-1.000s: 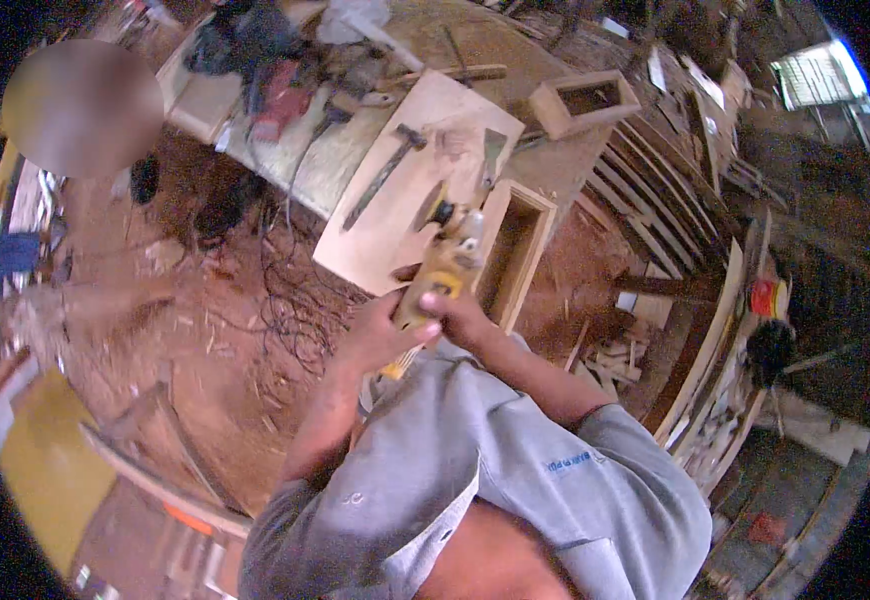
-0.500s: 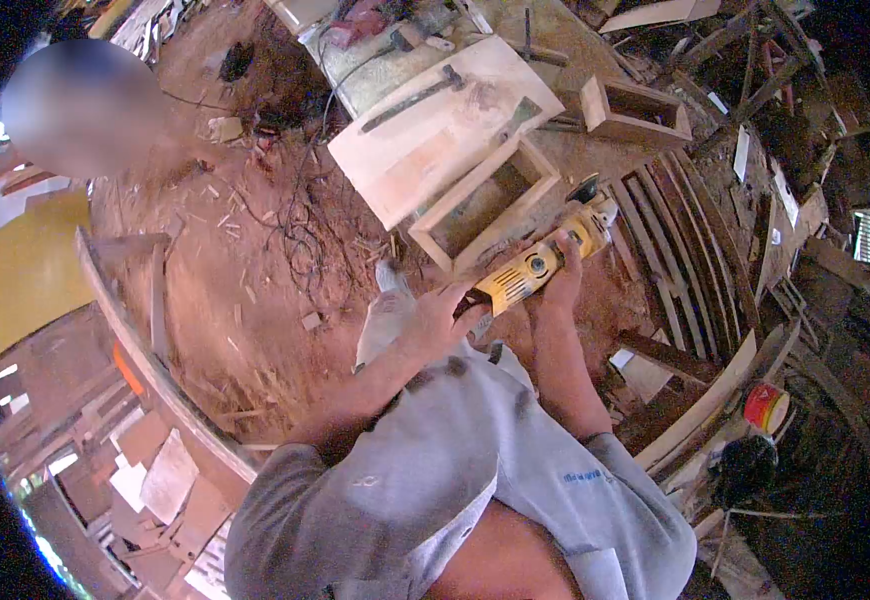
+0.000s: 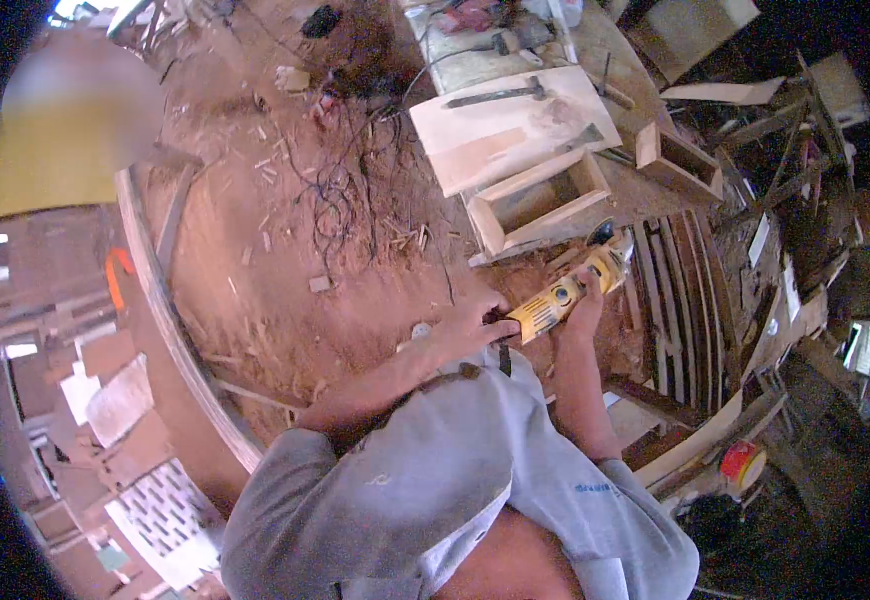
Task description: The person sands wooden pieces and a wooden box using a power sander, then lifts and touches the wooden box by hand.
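L hand point(image 3: 485, 322) is wrapped round the back end of a yellow angle grinder point(image 3: 543, 312), fingers curled in, thumb along the near side. R hand point(image 3: 585, 308) is closed round the body further up, close to the head end, so it's a 2-hand hold. Can't tell exactly how tight either grip is tbh, fingers are partly hidden.

Grinder's up in front of the person's knees, tilted w/ the head end pointing up & to the right, dark disc point(image 3: 603, 232) at the tip. It's just off the near edge of the tabletop point(image 3: 637, 208), apart from the wood afaict.

Closest bit of work is an open wooden box point(image 3: 553, 214) at that edge, w/ a pale flat board point(image 3: 455, 142) right behind it. Hammer point(image 3: 490, 96) lies on the board. 2nd open box point(image 3: 677, 176) sits off to the right.

Misc: tangled black cable point(image 3: 340, 205) on the dirt floor point(image 3: 225, 225) to the left, long timber strips point(image 3: 695, 300) to the right, red & yellow tin point(image 3: 742, 464) lower right.
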### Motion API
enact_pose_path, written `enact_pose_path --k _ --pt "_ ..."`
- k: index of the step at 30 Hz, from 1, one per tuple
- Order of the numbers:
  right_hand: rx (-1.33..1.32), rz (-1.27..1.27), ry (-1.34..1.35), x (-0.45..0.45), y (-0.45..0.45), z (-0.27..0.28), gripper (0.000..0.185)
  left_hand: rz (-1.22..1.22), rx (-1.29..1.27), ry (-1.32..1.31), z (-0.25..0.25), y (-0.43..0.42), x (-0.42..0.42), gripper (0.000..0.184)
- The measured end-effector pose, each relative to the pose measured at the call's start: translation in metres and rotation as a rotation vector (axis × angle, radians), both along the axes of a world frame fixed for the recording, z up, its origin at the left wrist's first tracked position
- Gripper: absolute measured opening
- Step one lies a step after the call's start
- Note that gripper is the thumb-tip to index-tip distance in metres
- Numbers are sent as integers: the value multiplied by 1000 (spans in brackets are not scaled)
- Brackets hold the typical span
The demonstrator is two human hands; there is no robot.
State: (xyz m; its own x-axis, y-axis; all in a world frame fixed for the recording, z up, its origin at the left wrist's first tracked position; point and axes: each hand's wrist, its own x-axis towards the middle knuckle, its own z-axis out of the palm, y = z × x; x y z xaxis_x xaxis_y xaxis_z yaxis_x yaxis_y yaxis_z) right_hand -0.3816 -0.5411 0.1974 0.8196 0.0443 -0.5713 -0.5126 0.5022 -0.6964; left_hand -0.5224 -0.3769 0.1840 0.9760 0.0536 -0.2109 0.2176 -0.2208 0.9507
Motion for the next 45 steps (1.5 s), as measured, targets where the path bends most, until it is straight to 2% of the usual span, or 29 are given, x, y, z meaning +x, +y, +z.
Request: enact_pose_path --k 2,5,8,10,11,13,15,17,18,19,21,23,25,27,29,30,32,34,37,40,43,45 --pt "-67 83 -29 -14 2 3 24 -18 69 -49 -21 -1 -12 42" --pt "-216 134 -101 -27 0 -12 29 -39 -303 223 -25 -8 -33 50" --pt "-474 240 -240 -29 -9 -10 42 -145 -66 -11 -42 -13 -42 74" --pt "-626 316 -286 -29 -3 1 45 -92 -68 -39 -55 -22 -35 77" --pt "-735 413 -250 -16 -13 -18 50 -60 -63 -52 -60 -24 -27 79" --pt "-834 571 -314 -15 0 13 52 -97 39 126 -29 -13 -1 79" --pt "-1125 672 -498 2 -10 -21 59 7 17 206 -26 -26 13 60" --pt "-1224 788 -509 9 -17 -36 63 -211 334 75 -25 -15 25 54" --pt "-1271 847 -515 9 -13 -29 66 -140 376 -54 -58 -16 24 42" --pt "-1313 918 -462 2 -4 6 75 -65 428 -180 -91 -17 22 32" --pt "-1309 1013 -570 18 -13 -15 82 196 327 -89 -133 -12 18 29" --pt "-1297 1124 -573 27 -16 -12 88 487 15 -12 -154 -6 16 27" --pt "-1264 1199 -615 37 -15 -13 91 805 -516 42 -167 0 22 26" --pt "-1278 1299 -617 43 -18 -13 96 907 -921 7 -171 12 32 25" --pt "-1278 1342 -623 50 -17 -20 98 1004 -953 -27 -177 15 56 25" --pt "-1278 1366 -629 54 -16 -20 99 1047 -778 -42 -175 13 71 26" --pt "-1286 1373 -607 66 -17 -18 99 1037 -597 -25 -169 5 85 29" --pt "-1283 1330 -624 76 -18 -20 98 936 -584 40 -114 4 95 33" --pt "-1283 1241 -628 90 -27 -21 98 749 -184 226 -70 -12 112 39" --pt "-1282 1231 -568 107 -30 -19 99 741 -32 224 -89 -16 115 40" --pt "-1283 1176 -583 126 -42 -26 98 775 -11 194 -105 -18 114 40" --pt "-1347 1145 -573 136 -44 -1 98 773 -39 138 -112 -19 113 40"
